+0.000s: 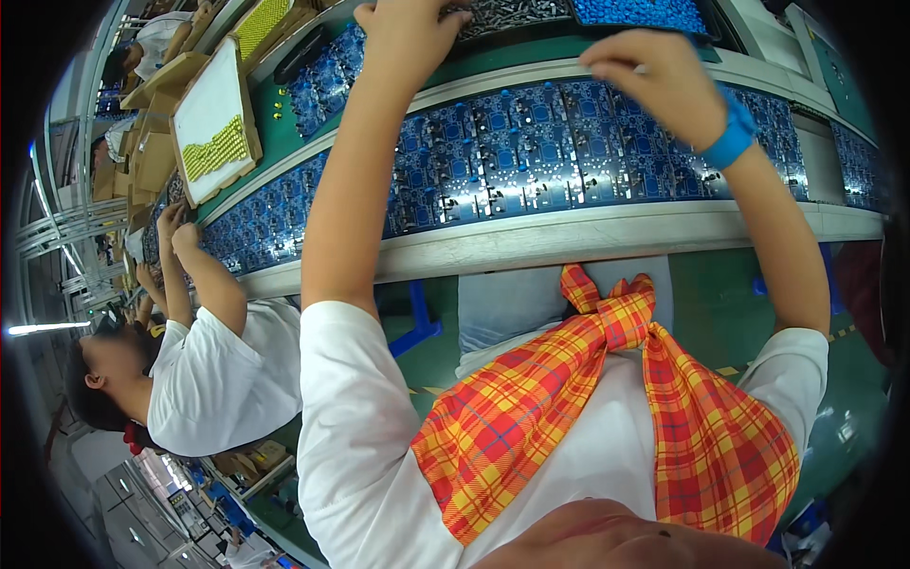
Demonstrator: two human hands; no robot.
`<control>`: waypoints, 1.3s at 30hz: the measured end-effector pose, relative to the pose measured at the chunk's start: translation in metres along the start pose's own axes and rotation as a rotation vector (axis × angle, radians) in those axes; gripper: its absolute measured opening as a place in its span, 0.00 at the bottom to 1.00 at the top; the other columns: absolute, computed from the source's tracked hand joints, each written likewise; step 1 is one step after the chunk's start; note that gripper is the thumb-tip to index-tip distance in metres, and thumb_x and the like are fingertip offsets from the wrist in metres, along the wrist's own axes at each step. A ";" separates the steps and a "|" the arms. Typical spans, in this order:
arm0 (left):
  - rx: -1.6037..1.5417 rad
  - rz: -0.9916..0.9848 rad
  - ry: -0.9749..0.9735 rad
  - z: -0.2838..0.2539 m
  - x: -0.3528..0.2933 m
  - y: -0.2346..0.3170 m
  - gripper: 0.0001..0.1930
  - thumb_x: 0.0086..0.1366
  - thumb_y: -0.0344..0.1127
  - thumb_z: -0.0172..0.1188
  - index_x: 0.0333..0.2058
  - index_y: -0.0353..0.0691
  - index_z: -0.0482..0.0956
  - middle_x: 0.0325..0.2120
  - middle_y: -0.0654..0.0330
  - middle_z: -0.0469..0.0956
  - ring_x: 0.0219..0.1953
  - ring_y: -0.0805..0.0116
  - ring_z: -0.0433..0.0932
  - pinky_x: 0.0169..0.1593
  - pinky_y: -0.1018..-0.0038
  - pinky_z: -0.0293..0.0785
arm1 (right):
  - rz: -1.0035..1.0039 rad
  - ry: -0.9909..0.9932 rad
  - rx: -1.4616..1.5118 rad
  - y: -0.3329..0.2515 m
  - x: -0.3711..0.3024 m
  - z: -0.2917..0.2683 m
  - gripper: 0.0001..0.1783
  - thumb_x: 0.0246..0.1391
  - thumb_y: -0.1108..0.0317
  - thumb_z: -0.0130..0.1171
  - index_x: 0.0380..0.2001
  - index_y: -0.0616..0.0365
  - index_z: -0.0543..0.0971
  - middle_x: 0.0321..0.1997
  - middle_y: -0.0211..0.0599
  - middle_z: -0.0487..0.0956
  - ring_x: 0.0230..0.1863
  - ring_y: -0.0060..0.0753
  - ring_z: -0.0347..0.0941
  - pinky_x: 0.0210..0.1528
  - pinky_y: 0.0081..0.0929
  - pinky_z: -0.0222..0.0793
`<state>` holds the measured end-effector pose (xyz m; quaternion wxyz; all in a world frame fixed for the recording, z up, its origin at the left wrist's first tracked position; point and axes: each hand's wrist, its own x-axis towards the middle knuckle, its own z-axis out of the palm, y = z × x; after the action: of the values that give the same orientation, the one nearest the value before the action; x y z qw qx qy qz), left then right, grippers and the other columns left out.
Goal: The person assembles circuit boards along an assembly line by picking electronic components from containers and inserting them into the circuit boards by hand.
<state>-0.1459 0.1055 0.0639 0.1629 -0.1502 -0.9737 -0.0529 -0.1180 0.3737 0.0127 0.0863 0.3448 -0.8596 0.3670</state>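
My left hand (pixel 409 36) is at the top edge, beside a black tray of small grey metal parts (pixel 517 14). Its thumb and a finger curl close together, and the frame cuts off the rest; anything held is hidden. My right hand (pixel 656 78), with a blue band (pixel 732 133) at the wrist, hovers over the rail's far edge, just in front of a tray of small blue parts (pixel 637 11). Its thumb and fingers are drawn together, slightly blurred, and what they hold cannot be made out. Beneath both arms runs a row of blue circuit boards (pixel 521 152) carrying components.
A metal rail (pixel 531 228) borders the boards on my side. More blue boards (pixel 322 85) are piled at the far left, near a cardboard box (pixel 210 123) of yellow parts. A co-worker in a white shirt (pixel 223 379) works along the line at my left.
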 end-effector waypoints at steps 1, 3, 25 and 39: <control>-0.006 -0.006 0.004 0.005 0.002 -0.003 0.08 0.64 0.39 0.63 0.35 0.45 0.89 0.34 0.58 0.82 0.45 0.53 0.79 0.50 0.52 0.65 | -0.003 -0.007 -0.005 -0.011 -0.001 0.008 0.09 0.62 0.66 0.64 0.41 0.59 0.84 0.39 0.37 0.84 0.43 0.35 0.82 0.49 0.30 0.76; 0.016 0.065 0.082 0.021 0.009 -0.010 0.08 0.64 0.39 0.64 0.35 0.47 0.89 0.33 0.59 0.82 0.45 0.55 0.79 0.50 0.51 0.64 | -0.022 -0.184 -0.017 -0.030 -0.002 0.022 0.07 0.59 0.69 0.64 0.39 0.59 0.85 0.39 0.40 0.85 0.43 0.45 0.82 0.47 0.35 0.77; -0.462 0.285 -0.069 0.019 -0.084 -0.015 0.06 0.65 0.35 0.65 0.39 0.47 0.88 0.36 0.67 0.86 0.44 0.65 0.80 0.55 0.59 0.60 | -0.014 -0.304 -0.407 -0.044 -0.002 0.043 0.07 0.55 0.72 0.62 0.37 0.59 0.84 0.37 0.44 0.83 0.43 0.51 0.80 0.47 0.40 0.78; -0.200 0.315 -0.168 0.006 -0.085 -0.004 0.06 0.61 0.38 0.70 0.38 0.52 0.90 0.34 0.70 0.83 0.44 0.65 0.76 0.55 0.60 0.59 | 0.254 0.193 -0.262 0.072 0.035 -0.056 0.14 0.57 0.66 0.62 0.41 0.66 0.84 0.34 0.51 0.84 0.37 0.46 0.83 0.42 0.36 0.77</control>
<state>-0.0722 0.0787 0.0293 0.0717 -0.3202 -0.9382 -0.1105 -0.1973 0.4294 0.0253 0.1655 0.1828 -0.9242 0.2915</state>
